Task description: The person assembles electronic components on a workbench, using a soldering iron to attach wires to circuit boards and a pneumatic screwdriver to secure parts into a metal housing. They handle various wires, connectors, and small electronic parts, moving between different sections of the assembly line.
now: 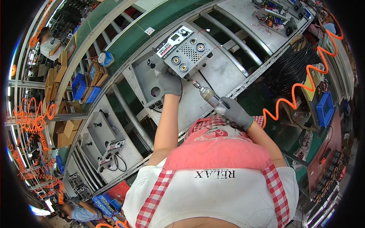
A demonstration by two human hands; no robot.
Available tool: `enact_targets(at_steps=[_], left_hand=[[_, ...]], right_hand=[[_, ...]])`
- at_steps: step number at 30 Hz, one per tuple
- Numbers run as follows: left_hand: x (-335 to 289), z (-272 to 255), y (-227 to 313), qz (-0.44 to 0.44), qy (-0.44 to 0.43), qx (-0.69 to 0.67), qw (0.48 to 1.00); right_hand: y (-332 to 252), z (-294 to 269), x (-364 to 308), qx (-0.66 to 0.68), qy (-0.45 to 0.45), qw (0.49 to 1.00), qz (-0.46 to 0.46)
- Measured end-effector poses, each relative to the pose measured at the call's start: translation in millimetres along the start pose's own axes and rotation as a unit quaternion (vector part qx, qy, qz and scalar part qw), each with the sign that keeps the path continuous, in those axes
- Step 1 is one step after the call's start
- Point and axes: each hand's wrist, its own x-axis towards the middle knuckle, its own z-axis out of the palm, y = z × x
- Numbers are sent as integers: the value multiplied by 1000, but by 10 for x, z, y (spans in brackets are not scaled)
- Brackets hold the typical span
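A grey metal machine unit point(186, 51) with round sockets and a perforated front panel sits on the steel workbench point(224, 72). My left hand point(169, 80), in a grey glove, presses against the unit's lower left side and steadies it. My right hand point(234, 112), also gloved, grips a pneumatic screwdriver point(209, 95). The tool's bit touches the lower edge of the front panel. An orange coiled air hose point(300, 91) runs away from the tool to the right.
A similar unit point(108, 146) lies further down the line at left. Blue bins point(80, 85) and cardboard boxes point(95, 72) stand behind the conveyor rails. Other people work at upper left point(49, 43) and lower left point(78, 211). Black cables point(292, 64) pile up at right.
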Motion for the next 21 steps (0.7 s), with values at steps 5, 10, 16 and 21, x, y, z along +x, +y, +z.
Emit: enact_targets(at_steps=[5,10,16,21], left_hand=[[-269,-574,-5,-45,88,122,988],[-761,-526,-200,-139,17,115,983],[-966,-59,-332,-202,-54,97,973],[-953,185,-431,-209,-74,102,970]], right_hand=[[-12,-168,-235,-40,-10,999,1],[39,-278,-297,-33,-43,999,2],[55,-468,-281,-61,-42,997,7],[-10,-661,-262,-76,-47,995,31]])
